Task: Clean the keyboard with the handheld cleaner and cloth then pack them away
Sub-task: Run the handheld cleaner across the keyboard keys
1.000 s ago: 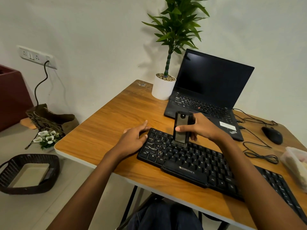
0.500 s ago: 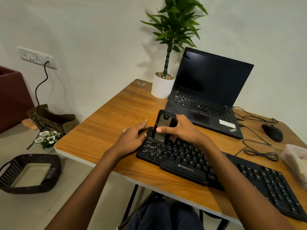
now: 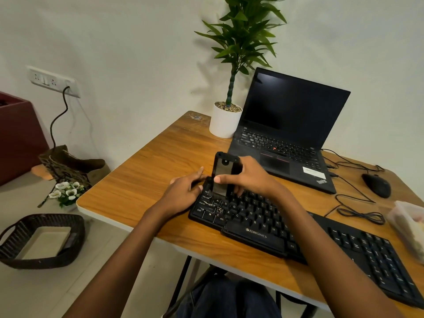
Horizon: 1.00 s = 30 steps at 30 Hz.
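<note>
You are cleaning: your right hand (image 3: pixel 250 177) grips the cleaner (image 3: pixel 223 174), which stands on the keyboard's (image 3: pixel 252 216) left end at mid-frame, your left hand (image 3: pixel 183 191) rests flat on that end, and next you likely slide the cleaner along the keys.

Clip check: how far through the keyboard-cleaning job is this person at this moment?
Nothing looks finished. In hand: the right hand grips the handheld cleaner upright on the top-left keys of the keyboard, while the left hand rests on its left end. Left: no cloth is identifiable in view, so wiping and packing away are not yet done.
</note>
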Each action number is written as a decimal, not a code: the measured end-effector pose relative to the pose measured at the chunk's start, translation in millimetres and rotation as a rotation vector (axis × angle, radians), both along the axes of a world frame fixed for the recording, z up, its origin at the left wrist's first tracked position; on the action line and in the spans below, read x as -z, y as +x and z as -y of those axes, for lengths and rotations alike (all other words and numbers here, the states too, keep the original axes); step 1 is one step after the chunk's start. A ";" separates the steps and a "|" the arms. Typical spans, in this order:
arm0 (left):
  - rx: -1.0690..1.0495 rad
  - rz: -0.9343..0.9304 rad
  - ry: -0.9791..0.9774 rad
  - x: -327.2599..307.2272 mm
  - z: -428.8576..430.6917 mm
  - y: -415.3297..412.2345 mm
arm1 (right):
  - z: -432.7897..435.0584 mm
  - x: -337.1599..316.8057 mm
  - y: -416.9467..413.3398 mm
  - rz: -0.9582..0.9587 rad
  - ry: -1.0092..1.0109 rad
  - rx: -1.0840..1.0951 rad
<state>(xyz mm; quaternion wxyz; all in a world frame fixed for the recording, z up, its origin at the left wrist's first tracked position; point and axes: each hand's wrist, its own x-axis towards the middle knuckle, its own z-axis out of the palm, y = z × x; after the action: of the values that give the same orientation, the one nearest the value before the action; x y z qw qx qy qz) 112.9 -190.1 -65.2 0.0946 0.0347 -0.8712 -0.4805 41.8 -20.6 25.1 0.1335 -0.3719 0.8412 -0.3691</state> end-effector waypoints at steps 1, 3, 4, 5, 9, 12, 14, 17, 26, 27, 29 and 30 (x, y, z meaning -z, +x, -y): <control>-0.002 0.000 -0.006 0.3 -0.3 -0.5 | -0.6 -2.0 -3.1 -0.041 0.033 0.015; -0.006 -0.005 -0.017 0.9 -0.6 -0.3 | 4.3 -0.8 -3.7 -0.115 0.037 0.022; -0.008 -0.009 -0.018 2.6 0.5 -0.5 | 7.9 2.0 -1.5 -0.124 0.023 0.014; -0.009 -0.011 -0.016 4.4 1.4 -1.2 | 10.4 4.4 0.8 -0.105 0.005 0.003; -0.008 -0.016 -0.034 4.1 1.5 -3.3 | 8.3 1.8 -4.4 -0.010 -0.031 0.028; -0.014 -0.036 -0.047 4.0 1.1 -4.7 | 9.6 7.1 -3.3 -0.118 -0.059 0.073; -0.022 -0.036 -0.041 5.0 2.0 -4.6 | 8.6 10.4 -0.5 -0.048 -0.078 0.028; -0.011 -0.022 -0.029 4.6 2.1 -4.4 | 0.7 6.0 -2.7 0.086 -0.119 0.018; 0.003 -0.026 0.004 2.7 0.7 -1.7 | 14.3 11.9 7.2 -0.045 -0.114 -0.048; 0.010 -0.028 0.005 1.8 0.0 -0.6 | 14.5 10.3 6.0 -0.048 -0.097 -0.044; 0.009 -0.026 0.003 1.5 0.4 0.4 | 13.9 3.6 2.2 -0.019 -0.013 -0.041; -0.002 -0.022 0.002 2.1 1.1 0.0 | 13.9 -0.3 0.2 -0.020 0.028 -0.033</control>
<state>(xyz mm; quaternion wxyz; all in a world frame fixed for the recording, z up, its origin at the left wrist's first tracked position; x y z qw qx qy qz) 112.9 -191.2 -67.3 0.1045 0.0303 -0.8695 -0.4819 42.0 -34.5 25.5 0.1366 -0.3872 0.8415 -0.3512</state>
